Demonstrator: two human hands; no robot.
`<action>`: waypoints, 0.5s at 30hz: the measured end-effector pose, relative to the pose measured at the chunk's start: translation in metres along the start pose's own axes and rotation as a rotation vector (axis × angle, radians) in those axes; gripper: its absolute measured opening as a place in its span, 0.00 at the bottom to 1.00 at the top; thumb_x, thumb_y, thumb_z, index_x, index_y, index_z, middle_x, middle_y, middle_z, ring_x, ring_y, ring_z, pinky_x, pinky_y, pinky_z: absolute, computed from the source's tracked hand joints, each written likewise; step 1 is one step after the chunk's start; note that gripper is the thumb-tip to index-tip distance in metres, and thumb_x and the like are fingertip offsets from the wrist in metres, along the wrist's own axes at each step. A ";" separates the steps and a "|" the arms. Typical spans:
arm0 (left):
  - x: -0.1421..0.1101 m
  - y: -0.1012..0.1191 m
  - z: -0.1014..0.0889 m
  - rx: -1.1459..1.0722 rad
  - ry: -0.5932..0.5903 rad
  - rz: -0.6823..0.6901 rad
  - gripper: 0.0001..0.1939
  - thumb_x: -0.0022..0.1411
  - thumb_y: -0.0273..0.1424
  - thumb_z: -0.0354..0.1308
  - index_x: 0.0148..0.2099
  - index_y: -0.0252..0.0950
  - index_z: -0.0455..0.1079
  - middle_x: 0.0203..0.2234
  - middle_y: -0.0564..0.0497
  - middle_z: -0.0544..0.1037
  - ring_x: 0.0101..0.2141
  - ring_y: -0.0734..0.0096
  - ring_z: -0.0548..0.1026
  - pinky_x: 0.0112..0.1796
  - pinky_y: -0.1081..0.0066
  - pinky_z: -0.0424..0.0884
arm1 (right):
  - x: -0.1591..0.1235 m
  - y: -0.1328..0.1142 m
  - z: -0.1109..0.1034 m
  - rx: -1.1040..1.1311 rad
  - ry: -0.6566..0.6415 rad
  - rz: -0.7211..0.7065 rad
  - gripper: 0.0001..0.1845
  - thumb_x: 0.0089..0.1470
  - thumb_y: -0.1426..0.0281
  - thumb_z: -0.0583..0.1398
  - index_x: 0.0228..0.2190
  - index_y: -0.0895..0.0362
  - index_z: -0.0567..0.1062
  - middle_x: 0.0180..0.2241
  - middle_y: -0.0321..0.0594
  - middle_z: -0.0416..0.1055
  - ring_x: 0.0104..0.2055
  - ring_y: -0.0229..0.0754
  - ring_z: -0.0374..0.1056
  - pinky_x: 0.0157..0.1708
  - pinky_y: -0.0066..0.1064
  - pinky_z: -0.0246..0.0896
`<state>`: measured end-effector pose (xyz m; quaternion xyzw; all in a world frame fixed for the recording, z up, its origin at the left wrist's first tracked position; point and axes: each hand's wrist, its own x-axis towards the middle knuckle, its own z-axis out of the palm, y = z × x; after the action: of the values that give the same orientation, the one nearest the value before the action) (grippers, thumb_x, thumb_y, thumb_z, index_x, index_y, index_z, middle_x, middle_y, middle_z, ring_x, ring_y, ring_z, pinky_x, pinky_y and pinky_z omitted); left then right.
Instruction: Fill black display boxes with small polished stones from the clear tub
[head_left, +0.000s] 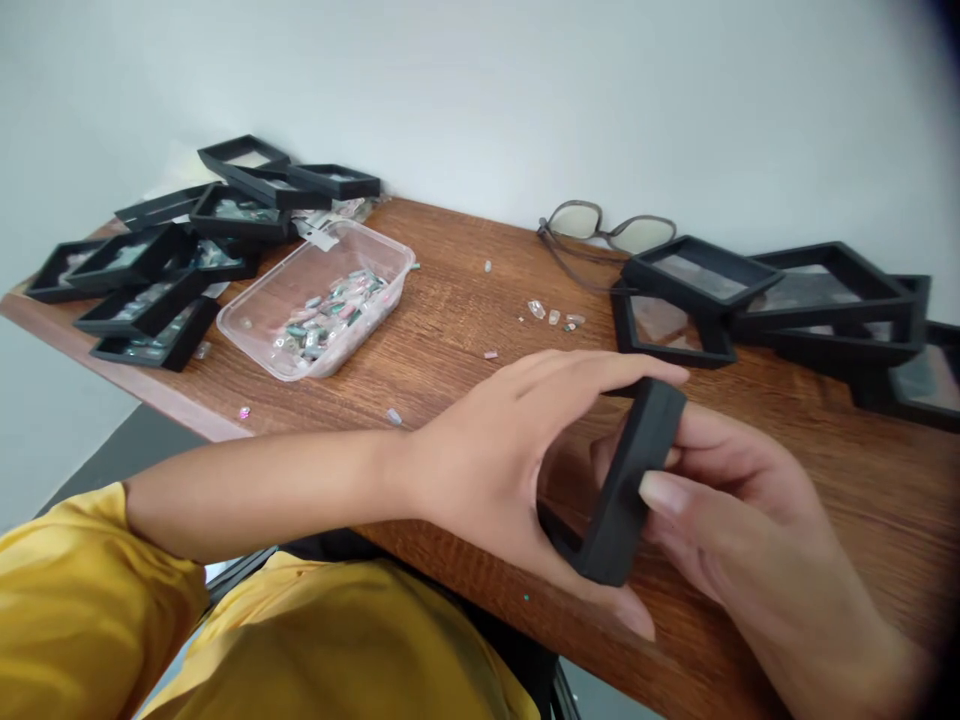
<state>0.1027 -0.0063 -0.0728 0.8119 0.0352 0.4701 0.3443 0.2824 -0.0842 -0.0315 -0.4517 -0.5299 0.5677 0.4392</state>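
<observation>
Above the table's front edge, a black frame box [634, 480] is tilted up between my hands, with a see-through window on its face. My left hand [495, 460] spans the box from the left, thumb along the lower end and fingers over the upper end. From the right, my right hand [735, 510] pinches its long edge between thumb and fingers. Some right fingertips are hidden behind the box. Left of my hands stands a clear plastic tub [319, 300] holding many small press-on nails [330, 315] in pink, green and clear.
Several black frame boxes [240, 215] are piled at the back left, with nail-like pieces in some. More frame boxes [817, 290] are stacked at the right by the wall. Glasses [607, 228] lie at the back. Loose nails [553, 316] are scattered over the wooden table [450, 290].
</observation>
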 end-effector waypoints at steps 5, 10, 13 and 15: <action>-0.001 0.002 -0.005 0.085 -0.010 -0.006 0.59 0.47 0.64 0.70 0.70 0.38 0.57 0.61 0.40 0.75 0.60 0.53 0.76 0.65 0.57 0.70 | -0.001 0.007 -0.003 -0.003 -0.013 -0.008 0.20 0.58 0.57 0.69 0.26 0.57 0.73 0.23 0.35 0.63 0.23 0.32 0.56 0.23 0.21 0.56; -0.001 0.007 -0.002 0.113 0.041 -0.068 0.56 0.48 0.63 0.71 0.68 0.34 0.60 0.59 0.39 0.76 0.60 0.54 0.77 0.64 0.59 0.72 | 0.000 0.004 0.003 0.019 -0.052 -0.015 0.11 0.59 0.61 0.67 0.36 0.55 0.78 0.28 0.37 0.70 0.27 0.35 0.65 0.27 0.23 0.63; -0.001 0.007 0.001 0.111 0.044 -0.100 0.57 0.46 0.64 0.71 0.67 0.35 0.59 0.61 0.38 0.75 0.61 0.52 0.76 0.66 0.56 0.70 | 0.003 0.000 0.006 0.025 -0.049 -0.023 0.09 0.60 0.63 0.66 0.38 0.55 0.78 0.29 0.36 0.71 0.28 0.34 0.66 0.28 0.22 0.64; 0.000 0.008 0.000 0.113 0.018 -0.131 0.58 0.43 0.64 0.71 0.67 0.36 0.58 0.62 0.37 0.74 0.61 0.50 0.76 0.67 0.54 0.70 | 0.004 -0.004 0.005 -0.028 -0.054 -0.053 0.08 0.61 0.63 0.65 0.37 0.54 0.78 0.25 0.34 0.67 0.28 0.34 0.66 0.28 0.22 0.65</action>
<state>0.1008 -0.0123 -0.0684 0.8219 0.1177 0.4510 0.3275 0.2771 -0.0807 -0.0277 -0.4278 -0.5612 0.5605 0.4334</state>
